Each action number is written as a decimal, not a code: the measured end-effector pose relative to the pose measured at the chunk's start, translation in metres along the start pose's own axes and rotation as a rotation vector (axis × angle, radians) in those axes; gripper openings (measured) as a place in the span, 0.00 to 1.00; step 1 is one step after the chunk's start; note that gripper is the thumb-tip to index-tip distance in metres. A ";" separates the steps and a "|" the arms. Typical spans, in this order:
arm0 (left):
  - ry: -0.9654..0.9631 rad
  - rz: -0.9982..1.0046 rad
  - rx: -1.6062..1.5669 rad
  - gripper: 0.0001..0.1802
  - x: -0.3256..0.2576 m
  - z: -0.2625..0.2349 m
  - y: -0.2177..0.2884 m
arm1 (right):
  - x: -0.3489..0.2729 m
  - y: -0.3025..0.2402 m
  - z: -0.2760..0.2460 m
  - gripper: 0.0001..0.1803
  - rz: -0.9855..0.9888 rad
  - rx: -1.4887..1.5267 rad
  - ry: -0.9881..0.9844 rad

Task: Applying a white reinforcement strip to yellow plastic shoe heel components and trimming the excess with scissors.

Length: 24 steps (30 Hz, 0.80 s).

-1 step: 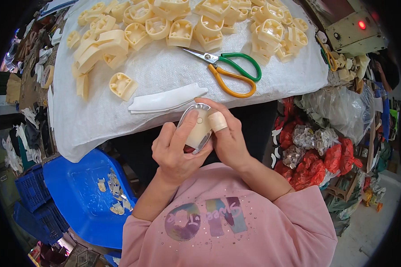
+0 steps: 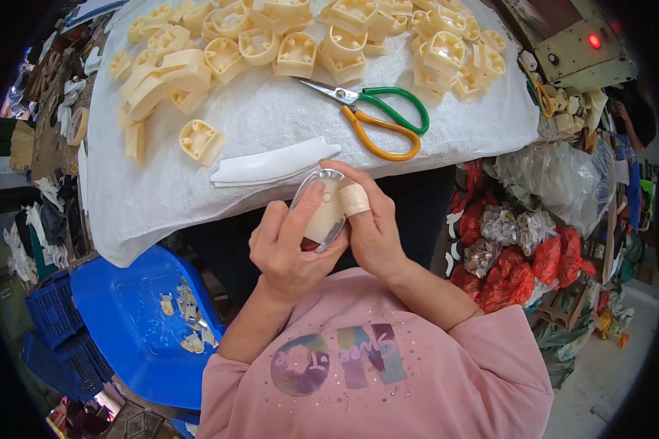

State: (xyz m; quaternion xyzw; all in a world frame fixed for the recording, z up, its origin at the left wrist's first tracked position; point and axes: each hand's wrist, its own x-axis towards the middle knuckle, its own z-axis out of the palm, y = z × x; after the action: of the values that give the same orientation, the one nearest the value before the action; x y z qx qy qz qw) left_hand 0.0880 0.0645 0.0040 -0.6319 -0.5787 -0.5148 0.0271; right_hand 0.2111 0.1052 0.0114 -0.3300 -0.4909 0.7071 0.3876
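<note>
Between both hands, just off the near edge of the covered table, is an oval cream plastic piece (image 2: 324,212) with a clear, shiny rim. My left hand (image 2: 289,245) wraps it from the left and below, one finger lying across its face. My right hand (image 2: 373,227) grips its right side; tape is wound around the thumb. A dark red patch shows at the piece's lower end, partly covered by fingers. Beyond the hands lie white curved strips (image 2: 271,162). Open-bladed scissors (image 2: 366,110) with one green and one orange handle rest to their right.
Many cream plastic housings (image 2: 260,45) are heaped at the table's far side, and a single housing (image 2: 201,143) lies nearer. A blue plastic chair (image 2: 135,329) holding small scraps stands at lower left. Red bags (image 2: 512,274) sit at right, below a machine box (image 2: 582,55) with a lit red lamp.
My right thumb has shifted very slightly to the left against the cream piece. Everything else looks the same.
</note>
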 end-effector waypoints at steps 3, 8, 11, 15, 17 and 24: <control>0.012 -0.023 -0.013 0.31 0.002 -0.001 -0.002 | 0.001 0.001 0.013 0.23 -0.150 -0.285 0.048; -0.006 -0.074 -0.057 0.30 0.001 -0.001 -0.001 | 0.000 0.002 0.013 0.25 -0.112 -0.187 0.028; -0.104 -0.091 0.009 0.31 0.001 -0.009 0.000 | 0.004 0.005 0.009 0.24 0.036 -0.015 -0.007; -0.060 -0.441 -0.329 0.33 0.000 -0.011 0.002 | 0.006 0.001 -0.015 0.28 -0.063 -0.142 -0.162; -0.111 -0.595 -0.566 0.31 0.007 -0.016 -0.001 | 0.013 0.000 -0.017 0.28 -0.143 -0.190 -0.165; -0.461 -0.975 -1.357 0.27 -0.003 -0.027 -0.004 | 0.021 -0.003 -0.022 0.21 -0.261 -0.182 -0.150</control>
State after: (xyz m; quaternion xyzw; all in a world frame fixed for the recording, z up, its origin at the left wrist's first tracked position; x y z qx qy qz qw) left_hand 0.0686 0.0471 0.0124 -0.2816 -0.3439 -0.5623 -0.6974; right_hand 0.2205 0.1336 0.0055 -0.2434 -0.6191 0.6261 0.4068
